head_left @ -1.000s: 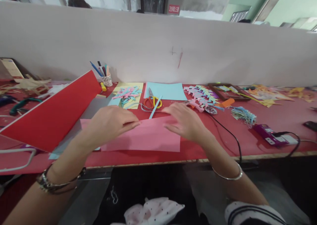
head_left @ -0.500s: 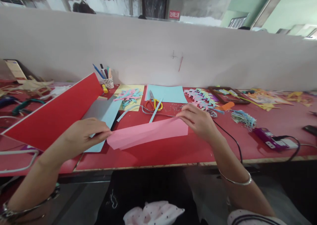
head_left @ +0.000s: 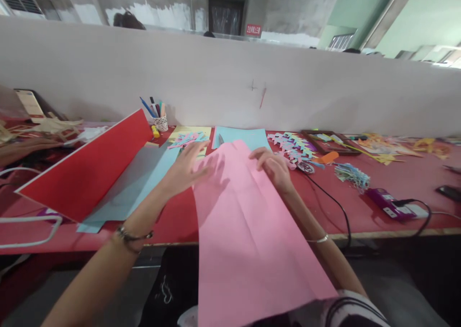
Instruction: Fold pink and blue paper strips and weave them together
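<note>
A large pink sheet of paper (head_left: 248, 236) lies lengthwise before me, from the red table down over my lap, with faint creases in it. My right hand (head_left: 275, 168) has its fingers curled on the paper's far right edge, gripping it. At the upper left edge of the sheet, my left hand (head_left: 187, 171) is slightly blurred, fingers spread, its shadow falling on the pink surface. Behind the sheet, only the tip of some scissors or pliers (head_left: 221, 139) shows; the rest is covered. Light blue paper (head_left: 147, 173) rests left of my left hand.
A red board (head_left: 93, 168) leans at left, with another person's hand (head_left: 29, 151) beyond it. Toward the white partition stand a pen cup (head_left: 160, 122) and paper strips (head_left: 189, 139). Rightward are folded paper chains (head_left: 293, 147), a wooden frame (head_left: 329, 142) and a purple power strip (head_left: 389, 204).
The pink paper, a narrow band between both hands before, is now spread out long toward me. My left hand has moved right and opened. The blue paper at left has shifted.
</note>
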A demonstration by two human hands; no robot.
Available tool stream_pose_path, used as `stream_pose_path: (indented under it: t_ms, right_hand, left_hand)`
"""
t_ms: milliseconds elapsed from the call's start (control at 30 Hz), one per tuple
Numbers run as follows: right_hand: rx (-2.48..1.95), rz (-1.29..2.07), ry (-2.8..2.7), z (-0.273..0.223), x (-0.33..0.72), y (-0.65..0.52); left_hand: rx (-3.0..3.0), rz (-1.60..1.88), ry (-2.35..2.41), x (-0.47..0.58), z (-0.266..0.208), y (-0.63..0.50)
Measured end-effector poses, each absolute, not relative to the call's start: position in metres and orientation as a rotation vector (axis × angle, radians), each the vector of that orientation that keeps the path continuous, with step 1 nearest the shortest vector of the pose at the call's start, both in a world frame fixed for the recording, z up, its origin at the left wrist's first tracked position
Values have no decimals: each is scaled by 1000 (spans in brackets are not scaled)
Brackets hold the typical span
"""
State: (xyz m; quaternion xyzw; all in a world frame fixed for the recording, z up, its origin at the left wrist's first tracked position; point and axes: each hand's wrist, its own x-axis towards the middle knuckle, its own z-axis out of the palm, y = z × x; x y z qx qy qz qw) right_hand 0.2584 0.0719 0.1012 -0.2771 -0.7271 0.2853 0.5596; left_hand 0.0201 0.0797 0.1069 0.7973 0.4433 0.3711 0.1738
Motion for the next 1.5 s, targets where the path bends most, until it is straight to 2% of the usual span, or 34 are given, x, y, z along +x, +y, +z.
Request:
stream_pose_path:
  t_ms: [200, 367, 567, 633, 767, 833, 933, 1033, 1200, 1500]
  right_hand:
    - [-758, 961, -1816, 97, 241, 82]
    - [-956, 1301, -1834, 98, 277, 86]
    - [-1199, 1404, -2200, 100, 320, 71]
    - [-1273, 1320, -2280, 94, 318, 66]
    - [-1430, 645, -2279, 67, 289, 54]
    - [-1351, 458, -2432, 50, 269, 47]
    - [-1348, 376, -2674, 30, 247, 38]
    - [-1393, 319, -2777, 20, 240, 35]
    - [-1356, 247, -2796, 18, 246, 37]
    - [-1296, 290, -2766, 18, 253, 43]
  left_hand:
    - [1778, 837, 1301, 40, 93, 116]
    - [1598, 941, 1429, 23, 81, 115]
    - [1545, 973, 1537, 6, 61, 87]
    - [1633, 931, 1615, 7, 50, 75]
    - [1739, 850, 1722, 14, 28, 51]
    - [1906, 785, 1853, 19, 20, 43]
    - [2312, 711, 2002, 22, 12, 36]
    - [2550, 591, 1859, 18, 7, 37]
    - [2607, 365, 1711, 7, 5, 34]
    - [2653, 284, 1672, 1, 10, 25]
